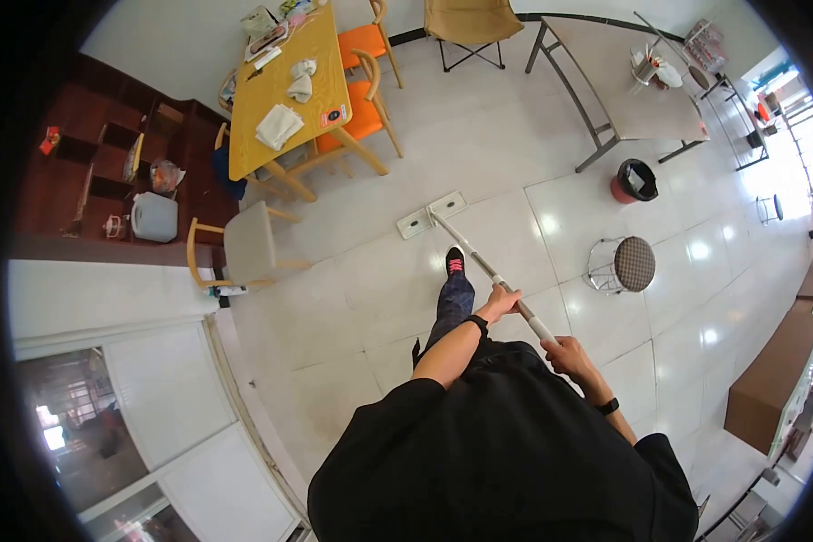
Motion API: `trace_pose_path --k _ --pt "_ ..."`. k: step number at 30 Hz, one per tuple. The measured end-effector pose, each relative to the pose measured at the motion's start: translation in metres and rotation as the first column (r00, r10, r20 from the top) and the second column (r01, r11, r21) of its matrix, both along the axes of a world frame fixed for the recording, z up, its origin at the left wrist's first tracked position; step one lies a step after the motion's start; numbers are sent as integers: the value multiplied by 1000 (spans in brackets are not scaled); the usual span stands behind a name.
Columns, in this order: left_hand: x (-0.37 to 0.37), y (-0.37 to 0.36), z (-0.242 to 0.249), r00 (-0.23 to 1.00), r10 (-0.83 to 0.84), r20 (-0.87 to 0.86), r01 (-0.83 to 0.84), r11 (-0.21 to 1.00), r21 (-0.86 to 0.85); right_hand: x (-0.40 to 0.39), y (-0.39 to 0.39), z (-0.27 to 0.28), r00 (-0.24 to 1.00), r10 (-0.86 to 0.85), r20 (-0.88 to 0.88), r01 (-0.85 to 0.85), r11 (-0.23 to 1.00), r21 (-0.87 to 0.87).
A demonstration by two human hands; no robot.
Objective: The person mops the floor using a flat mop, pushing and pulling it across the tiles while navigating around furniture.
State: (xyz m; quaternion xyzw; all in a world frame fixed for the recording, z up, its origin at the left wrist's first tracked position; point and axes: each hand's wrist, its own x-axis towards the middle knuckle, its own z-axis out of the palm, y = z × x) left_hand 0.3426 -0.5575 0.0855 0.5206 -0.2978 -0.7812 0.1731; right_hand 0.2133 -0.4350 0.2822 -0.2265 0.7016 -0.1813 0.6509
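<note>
A flat mop with a long handle (481,263) slants across the middle of the head view. Its pale rectangular head (432,215) lies flat on the tiled floor, ahead of a dark shoe with pink laces (455,263). My left hand (499,303) is wrapped round the middle of the handle. Nearer my body, my right hand (568,357) grips the white upper end of the same handle. Both wrists wear dark bands.
A yellow table (321,108) with orange chairs (361,122) and a beige chair (249,242) stand to the left. On the right are a grey table (605,63), a black-lined bin (637,181), a round stool (635,264) and a brown box (772,384).
</note>
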Motion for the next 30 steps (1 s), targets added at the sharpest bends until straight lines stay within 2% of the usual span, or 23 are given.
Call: trace_pose_path --k 1,3,7,9,11,13,14,15,17,22,25,27,28,30 --pt "-3 -13 -2 1000 2 -8 -2 1000 -1 -4 -11 -3 1000 2 -8 -2 1000 -1" --pt "-7 -43 -2 998 -37 -44 37 999 -16 -10 -39 -3 992 -91 87 90 996 20" --pt "-7 -98 18 997 -67 -37 68 997 23 -6 -87 11 987 -119 107 116 993 31" --pt "-10 -132 26 988 -144 52 141 988 58 -1 -113 7 988 -137 77 137 991 -2" --pt "-13 -166 7 990 -130 47 128 990 55 2 -146 9 988 -141 66 142 990 -13" --pt "-15 -196 -11 967 -155 -204 186 972 141 0 -175 17 984 -163 75 165 986 -20" --pt "-18 -206 -7 970 -153 -188 180 974 137 -5 -184 15 984 -160 76 161 987 -15" --pt "-23 -213 0 969 -155 -191 183 974 134 -8 -192 15 984 -161 73 163 986 -19" --pt "-27 -222 9 993 -117 8 116 991 61 -7 -203 15 994 -103 -31 103 995 -7" --pt "-27 -245 6 987 -142 -72 151 979 137 -6 -222 18 988 -153 -19 153 988 -5" --pt "-39 -245 -11 981 -164 -100 179 970 168 -14 -225 14 982 -186 10 186 982 16" --pt "-47 -246 7 991 -132 25 129 987 99 -16 -221 7 968 2 -252 -27 995 -96" --pt "-49 -254 18 981 -181 73 173 979 108 -16 -223 2 945 14 -327 -78 980 -185" --pt "-59 -266 10 983 -168 75 162 984 79 -19 -244 7 937 32 -347 -98 980 -175"
